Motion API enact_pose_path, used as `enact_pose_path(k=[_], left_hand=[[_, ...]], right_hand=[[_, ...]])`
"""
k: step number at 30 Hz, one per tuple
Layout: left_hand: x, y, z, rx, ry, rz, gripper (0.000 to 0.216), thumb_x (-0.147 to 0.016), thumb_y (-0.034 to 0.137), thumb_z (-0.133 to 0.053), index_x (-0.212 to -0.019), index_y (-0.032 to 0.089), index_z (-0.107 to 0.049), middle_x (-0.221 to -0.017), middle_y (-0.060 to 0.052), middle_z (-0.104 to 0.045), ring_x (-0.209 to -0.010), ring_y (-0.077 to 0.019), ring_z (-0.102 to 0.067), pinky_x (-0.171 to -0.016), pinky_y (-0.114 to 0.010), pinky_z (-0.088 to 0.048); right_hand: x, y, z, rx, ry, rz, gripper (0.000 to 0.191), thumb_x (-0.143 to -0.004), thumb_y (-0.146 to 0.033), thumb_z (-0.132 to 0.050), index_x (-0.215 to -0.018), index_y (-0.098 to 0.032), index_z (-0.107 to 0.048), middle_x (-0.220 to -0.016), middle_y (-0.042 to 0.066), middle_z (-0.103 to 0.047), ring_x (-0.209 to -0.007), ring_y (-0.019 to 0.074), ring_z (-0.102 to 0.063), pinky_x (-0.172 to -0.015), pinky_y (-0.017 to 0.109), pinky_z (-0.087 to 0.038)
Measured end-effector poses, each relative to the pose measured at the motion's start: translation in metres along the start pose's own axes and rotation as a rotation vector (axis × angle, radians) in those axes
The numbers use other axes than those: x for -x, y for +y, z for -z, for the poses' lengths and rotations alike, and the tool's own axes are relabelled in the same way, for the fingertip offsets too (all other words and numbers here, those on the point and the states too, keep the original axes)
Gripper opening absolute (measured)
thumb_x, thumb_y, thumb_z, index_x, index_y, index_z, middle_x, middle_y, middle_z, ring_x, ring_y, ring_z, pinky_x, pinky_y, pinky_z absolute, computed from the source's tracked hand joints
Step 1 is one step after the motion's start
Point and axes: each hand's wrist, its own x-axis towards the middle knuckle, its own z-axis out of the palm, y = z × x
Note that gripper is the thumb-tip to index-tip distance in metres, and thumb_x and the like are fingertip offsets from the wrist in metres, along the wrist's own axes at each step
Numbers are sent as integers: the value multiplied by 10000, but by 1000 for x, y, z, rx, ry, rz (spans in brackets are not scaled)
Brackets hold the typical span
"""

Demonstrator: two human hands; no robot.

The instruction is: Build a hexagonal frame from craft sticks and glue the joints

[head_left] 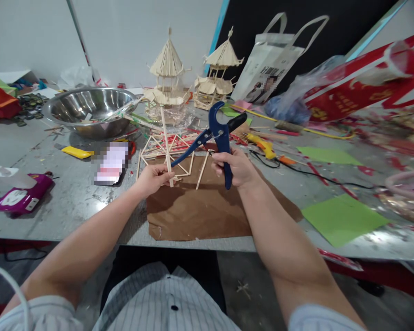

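Observation:
My right hand [237, 166] grips one handle of a blue pipe cutter [224, 145], its curved jaw pointing up and its handles spread apart. Between the fingers and thumb of my left hand [154, 178] are pale wooden sticks [166, 138], held upright. The cutter's other handle reaches down close to these sticks; whether it touches them I cannot tell. Behind my left hand, a stick frame [184, 168] with triangular sections rests partly on a brown sheet [200, 211]. A loose stick [203, 171] leans between my hands.
Two stick pagoda models [167, 69] stand at the back. A steel bowl [103, 131], a yellow utility knife [76, 152] and a phone [111, 163] are on the left. To the right lie a yellow glue gun [262, 145] with a black cord and green paper [345, 218].

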Motion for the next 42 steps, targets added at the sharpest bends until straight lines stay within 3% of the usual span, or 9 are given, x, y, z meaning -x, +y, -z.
enact_pose_path(k=[3, 6, 9, 13, 16, 20, 22, 28, 42], left_hand=[[0, -2, 0, 5, 2, 11, 254, -649, 358, -598, -724, 116, -603, -658, -9, -609, -590, -97, -568, -627, -274, -497], [2, 1, -2, -14, 4, 5, 252, -650, 358, -596, -717, 115, -599, -650, -6, -607, -577, -93, -563, -612, -260, -491], [4, 2, -4, -49, -33, -1, 250, -666, 359, -579, -721, 116, -598, -635, -8, -605, -576, -99, -567, -607, -254, -484], [5, 2, -5, -196, -83, -49, 270, -694, 383, -538, -716, 123, -608, -630, -7, -597, -564, -100, -553, -549, -217, -441], [6, 6, -1, -497, -21, -107, 281, -739, 368, -478, -692, 130, -619, -565, 1, -571, -514, -85, -495, -502, -194, -363], [8, 16, 5, -879, 229, -161, 242, -755, 262, -438, -655, 132, -615, -516, -3, -532, -486, -87, -427, -496, -211, -284], [9, 17, 6, -962, 284, -167, 246, -763, 239, -416, -661, 132, -613, -526, -14, -541, -489, -94, -428, -499, -220, -272], [9, 16, 6, -1084, 292, -144, 282, -786, 266, -382, -681, 139, -611, -590, -49, -592, -535, -126, -494, -522, -233, -295], [9, 17, 1, -1247, 214, -111, 291, -822, 246, -333, -822, 148, -607, -781, -94, -645, -730, -188, -591, -639, -267, -392]], right_hand=[[-1, 6, -5, -64, -38, 15, 197, -549, -206, -571, -745, -188, -555, -663, -16, -575, -637, 127, -574, -539, 259, -471], [1, 12, -11, -74, -149, 46, 232, -556, -237, -491, -773, -212, -570, -871, 23, -612, -890, 184, -566, -696, 345, -478], [6, 14, -18, -55, -222, 77, 278, -553, -255, -430, -782, -224, -585, -887, 39, -618, -974, 209, -536, -738, 378, -461], [10, 15, -29, 22, -211, 143, 279, -549, -258, -412, -764, -222, -586, -798, 44, -627, -962, 214, -539, -778, 377, -443], [7, 18, -30, 190, -63, 215, 241, -585, -269, -425, -767, -210, -572, -767, 39, -618, -878, 207, -566, -796, 374, -435], [1, 25, -22, 733, 284, 366, 309, -622, -255, -463, -909, -176, -543, -864, 70, -600, -833, 219, -559, -792, 395, -426], [0, 27, -19, 1011, 336, 427, 437, -621, -238, -481, -1049, -152, -495, -988, 110, -570, -907, 242, -534, -815, 404, -408], [3, 30, -23, 1369, 167, 364, 585, -633, -236, -513, -1197, -133, -399, -1079, 143, -536, -969, 269, -505, -821, 390, -402], [10, 28, -37, 1520, 25, 312, 584, -647, -302, -509, -1195, -129, -407, -1080, 129, -542, -967, 256, -500, -850, 355, -373]])
